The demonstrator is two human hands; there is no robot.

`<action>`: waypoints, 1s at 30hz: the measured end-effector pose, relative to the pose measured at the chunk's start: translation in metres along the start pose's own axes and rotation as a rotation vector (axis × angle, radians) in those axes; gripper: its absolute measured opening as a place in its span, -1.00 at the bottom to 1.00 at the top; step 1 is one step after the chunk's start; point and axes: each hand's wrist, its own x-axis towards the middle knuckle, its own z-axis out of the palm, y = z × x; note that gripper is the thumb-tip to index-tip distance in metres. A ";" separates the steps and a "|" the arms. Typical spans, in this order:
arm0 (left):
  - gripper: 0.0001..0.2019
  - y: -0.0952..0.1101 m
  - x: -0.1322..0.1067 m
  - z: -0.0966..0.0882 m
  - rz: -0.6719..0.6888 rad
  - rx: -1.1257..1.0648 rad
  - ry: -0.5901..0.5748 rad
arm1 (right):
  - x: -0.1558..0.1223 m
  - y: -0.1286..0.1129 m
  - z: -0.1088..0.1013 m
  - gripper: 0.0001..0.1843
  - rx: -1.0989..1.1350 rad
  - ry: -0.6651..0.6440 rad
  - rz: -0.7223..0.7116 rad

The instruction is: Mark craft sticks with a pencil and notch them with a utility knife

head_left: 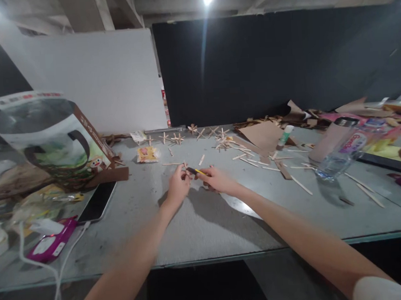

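Over the middle of the table, my right hand (218, 180) is closed around a slim yellow-and-black tool (199, 171) that looks like a craft knife. Its dark end points left, toward my left hand (179, 184). The left fingers are pinched together by a small brown wooden piece, partly hidden by the fingertips. A thin wooden stick (171, 164) reaches out to the left just beyond them; whether it is held or lying there I cannot tell. Behind the hands lies a short stick piece (201, 159). Star-shaped stick pieces (177, 138) stand along the back.
Loose wooden sticks (250, 162), brown cardboard (263, 135) and a glue stick (285, 136) are at the right, near a clear bottle (342, 156). To the left are a large printed bag (59, 144), a phone (98, 202), a purple device (54, 240) with a white cable, and a small yellow packet (147, 154).
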 end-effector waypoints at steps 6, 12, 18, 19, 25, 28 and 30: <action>-0.68 -0.006 0.000 0.004 -0.035 -0.143 -0.009 | 0.001 0.012 0.024 -0.73 -0.120 0.114 -0.065; -0.49 -0.008 0.000 0.008 -0.046 -0.167 0.019 | -0.002 0.013 0.030 -0.74 -0.281 0.171 -0.067; -0.63 -0.006 0.000 0.007 -0.044 -0.207 -0.088 | -0.004 0.000 0.016 -0.72 -0.283 0.053 0.039; -0.64 -0.006 0.000 0.008 -0.062 -0.230 -0.115 | -0.005 -0.003 0.011 -0.71 -0.281 0.009 0.077; -0.66 -0.007 -0.003 0.015 -0.111 -0.312 -0.170 | -0.007 -0.031 -0.018 -0.77 -0.266 -0.158 0.256; -0.67 -0.008 -0.003 0.014 -0.123 -0.324 -0.169 | -0.004 -0.044 -0.025 -0.82 -0.259 -0.213 0.325; -0.67 -0.008 -0.003 0.013 -0.136 -0.333 -0.174 | -0.001 -0.050 -0.027 -0.80 -0.257 -0.233 0.353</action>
